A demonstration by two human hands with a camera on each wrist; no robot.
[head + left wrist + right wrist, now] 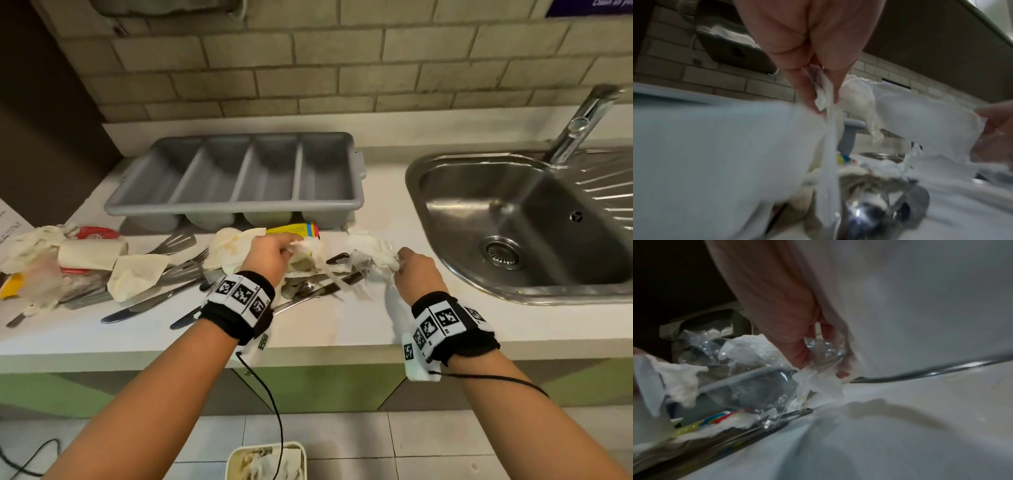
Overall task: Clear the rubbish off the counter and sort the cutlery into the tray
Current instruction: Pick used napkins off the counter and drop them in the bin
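Observation:
A grey four-compartment cutlery tray (236,205) stands at the back of the white counter, with nothing in it. In front of it knives, forks, a spoon (303,287) and a spatula (178,241) lie mixed with crumpled tissues and wrappers. My left hand (274,251) pinches a white tissue (823,92) between thumb and fingers above the pile. My right hand (416,267) grips a crumpled tissue with clear plastic film (373,255), (824,345) just right of the pile. A yellow packet (296,229) lies behind my left hand.
A steel sink (513,219) with a tap (582,123) fills the right side. More rubbish, including a red wrapper (96,233) and napkins (137,274), lies at the left. A bin (267,460) holding tissues stands on the floor below.

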